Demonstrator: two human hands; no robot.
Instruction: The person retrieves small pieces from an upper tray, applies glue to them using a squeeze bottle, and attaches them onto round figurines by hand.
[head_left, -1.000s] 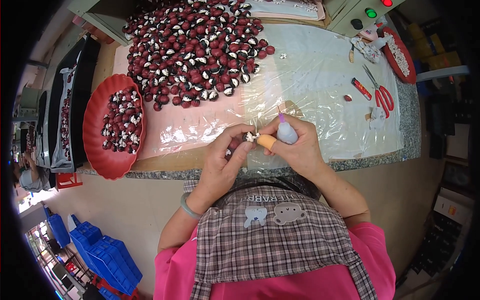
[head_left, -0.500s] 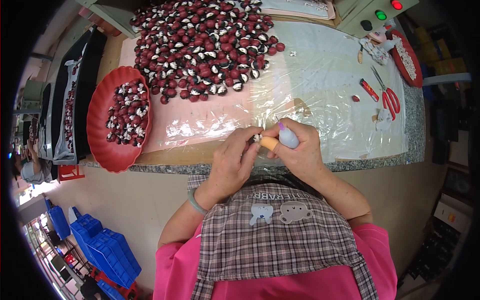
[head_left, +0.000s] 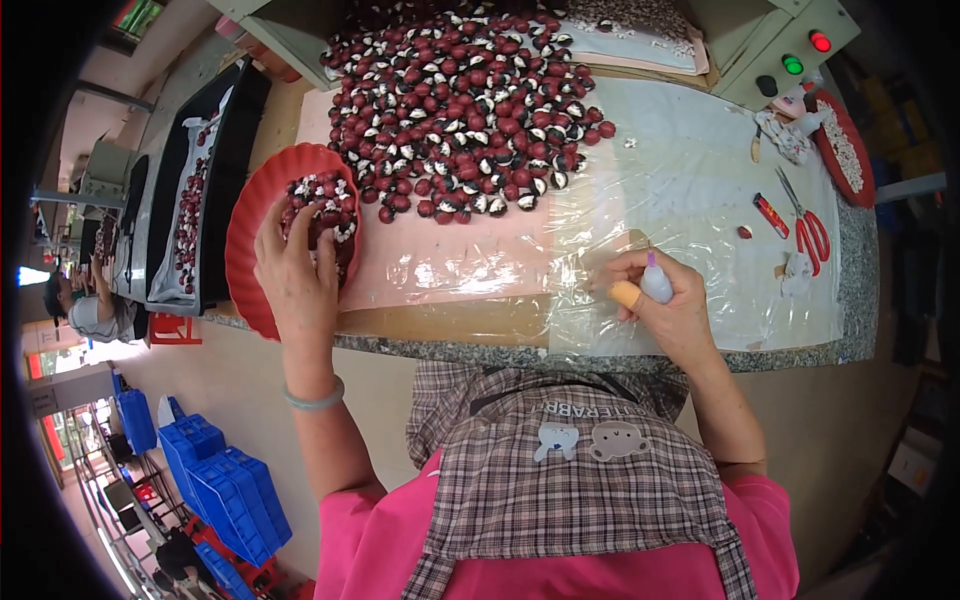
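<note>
My left hand (head_left: 293, 280) reaches into a red scalloped bowl (head_left: 246, 285), its fingers spread over small dark-red balls topped with white bits (head_left: 335, 190). Whether a fingertip touches one of them I cannot tell. A small translucent squeeze bottle (head_left: 656, 284) with a purple needle tip points upward in my right hand (head_left: 678, 318), above the plastic-covered mat. One right finger wears an orange finger cot (head_left: 625, 293). Beyond the hands spreads a large pile of dark-red balls with black-and-white parts (head_left: 460, 130).
Red-handled scissors (head_left: 813, 242), a small red tube (head_left: 770, 216) and a crumpled cloth (head_left: 785, 138) lie at the right. Past them is a red dish of white bits (head_left: 845, 150). A long black tray (head_left: 240, 120) stands left. Blue crates (head_left: 235, 500) are on the floor; another person sits far left.
My left hand has left the right hand and moved left into the red bowl. My right hand keeps the bottle. The whole view has shifted, so the table sits further right and lower.
</note>
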